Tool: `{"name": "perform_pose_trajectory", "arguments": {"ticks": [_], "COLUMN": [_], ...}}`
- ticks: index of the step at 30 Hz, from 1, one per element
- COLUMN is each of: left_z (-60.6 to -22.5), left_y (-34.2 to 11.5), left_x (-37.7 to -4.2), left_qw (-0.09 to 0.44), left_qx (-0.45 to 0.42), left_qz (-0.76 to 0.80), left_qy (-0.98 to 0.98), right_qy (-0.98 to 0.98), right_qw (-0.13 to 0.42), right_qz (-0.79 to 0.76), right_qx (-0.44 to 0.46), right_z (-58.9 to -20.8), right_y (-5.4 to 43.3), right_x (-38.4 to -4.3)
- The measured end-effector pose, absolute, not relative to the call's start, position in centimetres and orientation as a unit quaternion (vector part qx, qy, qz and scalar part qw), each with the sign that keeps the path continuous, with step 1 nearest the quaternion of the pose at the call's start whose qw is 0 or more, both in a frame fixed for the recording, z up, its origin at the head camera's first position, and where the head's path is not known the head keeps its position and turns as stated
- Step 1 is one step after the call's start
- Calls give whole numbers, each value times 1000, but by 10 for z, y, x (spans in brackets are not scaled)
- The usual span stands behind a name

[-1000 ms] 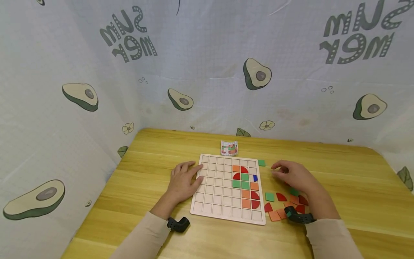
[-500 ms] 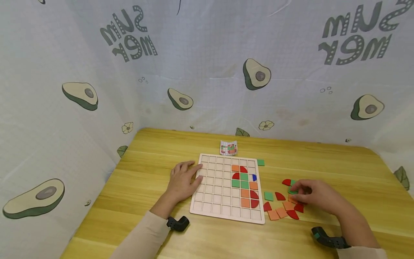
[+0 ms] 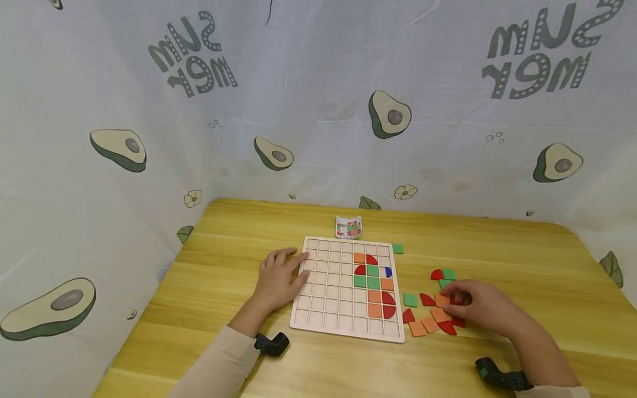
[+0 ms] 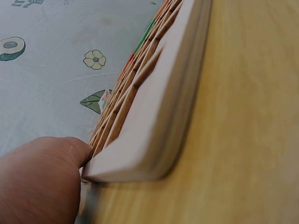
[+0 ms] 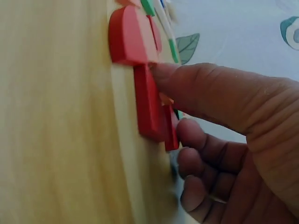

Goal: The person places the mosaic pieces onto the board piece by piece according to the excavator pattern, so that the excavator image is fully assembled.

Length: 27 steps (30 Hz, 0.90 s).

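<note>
Right hand [image 3: 480,307] has moved from beside the far right corner of the wooden grid board [image 3: 325,290] a second ago to the loose pieces nearer the person.

Head view: left hand [image 3: 276,279] lies with fingers spread, index finger and thumb at the board's left edge. Filled cells on the board's right half hold orange squares [image 3: 359,258], green squares [image 3: 372,270], red quarter-circles [image 3: 388,312] and one blue piece [image 3: 389,272]. Similar loose pieces, blue excepted, lie right of the board on the surface [image 3: 224,249]. Printed card [image 3: 348,227] sits beyond the far edge.

Left wrist view: thumb touches the board's corner.

Right wrist view: fingers bent, thumb tip at a red piece [image 5: 147,105]; whether it is pinched cannot be told.
</note>
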<state>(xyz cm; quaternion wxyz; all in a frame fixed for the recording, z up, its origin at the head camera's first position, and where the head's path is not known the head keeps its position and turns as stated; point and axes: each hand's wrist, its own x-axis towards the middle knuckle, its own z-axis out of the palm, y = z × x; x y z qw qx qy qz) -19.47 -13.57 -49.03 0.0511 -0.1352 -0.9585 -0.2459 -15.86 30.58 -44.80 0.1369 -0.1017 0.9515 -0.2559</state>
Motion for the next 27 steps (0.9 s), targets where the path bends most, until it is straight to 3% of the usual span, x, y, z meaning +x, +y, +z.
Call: {"name": "perform_pose_trajectory", "arguments": {"ticks": [10,27], "left_z": [-491,-490], "left_y": [-136,-135], "left_x": [-194,-195], "left_qw": [51,54], "left_qx": [-135,-135], "left_qz": [-243,-245], "left_qy": [-959,-959], "right_qy": [968,952], "right_qw": [103,128], "right_qz": [-209,-237], "right_qx": [-94,-145], "right_z": [-442,-429], "right_y": [291,209], "right_x": [-158,-167]}}
